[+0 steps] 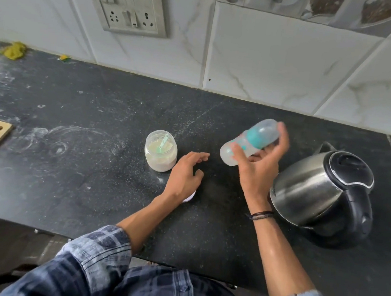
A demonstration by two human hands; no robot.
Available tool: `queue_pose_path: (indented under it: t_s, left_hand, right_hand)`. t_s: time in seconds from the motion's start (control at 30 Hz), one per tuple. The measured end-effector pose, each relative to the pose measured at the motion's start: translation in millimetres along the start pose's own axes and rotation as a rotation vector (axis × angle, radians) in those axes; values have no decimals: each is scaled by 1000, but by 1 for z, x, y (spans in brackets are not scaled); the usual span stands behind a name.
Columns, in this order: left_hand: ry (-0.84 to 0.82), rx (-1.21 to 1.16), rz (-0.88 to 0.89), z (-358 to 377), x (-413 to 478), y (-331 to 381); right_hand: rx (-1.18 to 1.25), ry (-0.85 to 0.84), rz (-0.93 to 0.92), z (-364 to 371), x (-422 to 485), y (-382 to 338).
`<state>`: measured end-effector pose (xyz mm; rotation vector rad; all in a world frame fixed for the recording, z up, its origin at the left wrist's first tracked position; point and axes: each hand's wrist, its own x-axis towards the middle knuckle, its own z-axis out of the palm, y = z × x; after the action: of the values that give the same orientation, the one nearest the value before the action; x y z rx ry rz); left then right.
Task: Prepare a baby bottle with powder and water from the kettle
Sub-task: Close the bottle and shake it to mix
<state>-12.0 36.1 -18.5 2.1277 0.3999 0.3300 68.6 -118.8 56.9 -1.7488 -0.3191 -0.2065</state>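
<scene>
Gripping tilted bottle (250, 141) w/ R hand (257, 171), ctr-right; L hand (184, 173) slack, empty. Risk: slip, knock open jar (160, 151), spill.

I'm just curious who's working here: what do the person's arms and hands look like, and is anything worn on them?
The left hand and right hand are bare, without gloves. Blue-and-grey checked shirt sleeves are pushed up toward the elbows. The right wrist wears dark thread bands.
</scene>
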Motion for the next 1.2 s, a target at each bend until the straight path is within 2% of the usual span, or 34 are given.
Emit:
queue_pose_path:
  t_s: [0.07,0.17,0.27,0.33,0.47,0.6,0.63,0.73,0.77,0.9,0.93,1.03,1.07,1.2]
  left_hand:
    - [3,62,47,1,-5,0]
    - [-28,145,148,9,-16,4]
    - [-86,185,251,22,-26,5]
    - [-68,259,312,31,-31,3]
    - [20,495,445,43,-39,-7]
    - [72,624,523,45,-44,-20]
    - [73,645,533,46,-45,-24]
    - [48,671,558,51,-50,-31]
    - [46,672,562,51,-50,-33]
    - [27,704,586,52,-51,-34]
    - [28,712,590,52,-50,-34]
    - [46,699,600,52,-50,-34]
    - [48,698,600,52,-50,-35]
    - [49,706,589,53,-49,-34]
  right_hand:
    - [63,-14,71,0,-4,-5]
    - [21,-153,113,-4,-6,-8]
    - [308,13,55,-10,2,-28]
    - [390,105,17,-9,10,-35]
    - [304,-87,43,-10,11,-40]
    - [459,103,-51,-15,12,-57]
    - [432,92,-52,-14,12,-56]
    - [278,-155,41,-14,9,-48]
    - [267,-173,50,-17,9,-47]
    - [441,62,-13,-22,17,-57]
    - [438,73,-7,-20,19,-55]
    - [283,-127,75,-14,16,-50]
    - [287,-127,79,-15,16,-52]
    - [499,150,30,-11,25,-64]
